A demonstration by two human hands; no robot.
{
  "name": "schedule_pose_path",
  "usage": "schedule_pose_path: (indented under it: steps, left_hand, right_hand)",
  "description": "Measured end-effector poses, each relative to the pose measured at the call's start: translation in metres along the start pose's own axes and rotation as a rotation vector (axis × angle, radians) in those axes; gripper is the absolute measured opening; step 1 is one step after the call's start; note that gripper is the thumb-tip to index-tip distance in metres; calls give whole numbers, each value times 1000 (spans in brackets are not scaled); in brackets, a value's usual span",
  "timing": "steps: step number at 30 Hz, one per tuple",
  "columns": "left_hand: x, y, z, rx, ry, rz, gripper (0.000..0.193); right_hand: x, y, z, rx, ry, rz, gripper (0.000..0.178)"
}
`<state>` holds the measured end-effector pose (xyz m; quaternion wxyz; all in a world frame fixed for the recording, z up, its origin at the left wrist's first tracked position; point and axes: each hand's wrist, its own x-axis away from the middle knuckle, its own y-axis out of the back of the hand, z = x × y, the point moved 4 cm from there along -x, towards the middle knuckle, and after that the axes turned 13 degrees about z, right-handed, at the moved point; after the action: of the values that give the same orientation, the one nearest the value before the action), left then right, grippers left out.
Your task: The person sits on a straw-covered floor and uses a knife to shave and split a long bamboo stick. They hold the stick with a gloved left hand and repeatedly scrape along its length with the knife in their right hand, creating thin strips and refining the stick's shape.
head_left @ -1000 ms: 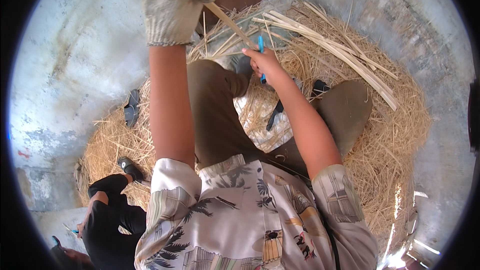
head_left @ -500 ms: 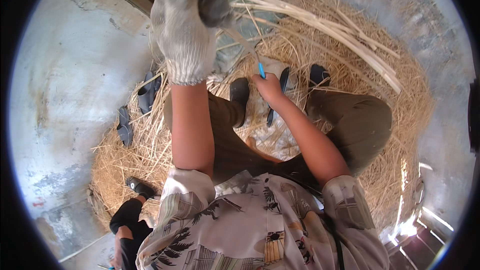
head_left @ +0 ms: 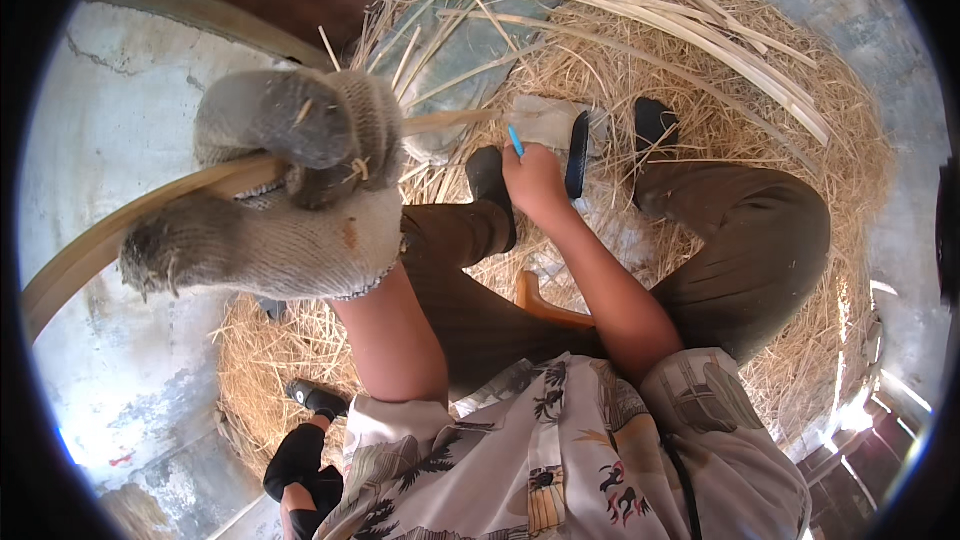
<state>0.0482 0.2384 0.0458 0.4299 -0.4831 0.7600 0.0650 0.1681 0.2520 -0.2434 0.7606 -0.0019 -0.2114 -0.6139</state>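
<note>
My left hand (head_left: 290, 180), in a thick, soiled knit glove, is closed around a long pale wooden strip (head_left: 100, 255), probably split bamboo. The strip curves down to the left edge, and its other end passes right of the glove toward my bare right hand (head_left: 535, 180). That right hand is closed on a slim tool with a blue handle (head_left: 516, 140); its working end cannot be made out. Just right of these fingers is a long, dark flat thing (head_left: 577, 158), beside a pale block (head_left: 548, 120) on the ground.
Several pale strips (head_left: 680, 25) lie across a heap of straw-like shavings (head_left: 840, 170) at the far right. A greenish sheet (head_left: 440, 50) lies beyond my feet. Another person's leg with a black sandal (head_left: 318, 398) shows at lower left. Weathered walls (head_left: 130, 140) curve around.
My left hand has moved left and nearer, and the strip in it now shows sweeping to the left edge. My right hand stays in nearly the same place with the blue-handled tool.
</note>
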Motion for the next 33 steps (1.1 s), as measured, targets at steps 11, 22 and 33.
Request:
schedule_pose_path:
  steps: [11, 22, 33]
  left_hand:
    - [-2, -1, -9, -130, 54, -109, 79]
    - [-2, 8, -18, -114, 96, -92, 81]
    - [14, 5, -14, -91, 100, -107, 83]
  right_hand:
    - [18, 9, 39, 91, -81, 117, 40]
    - [-16, 8, -7, 163, -214, 156, 41]
    - [6, -12, -9, -29, -115, -48, 42]
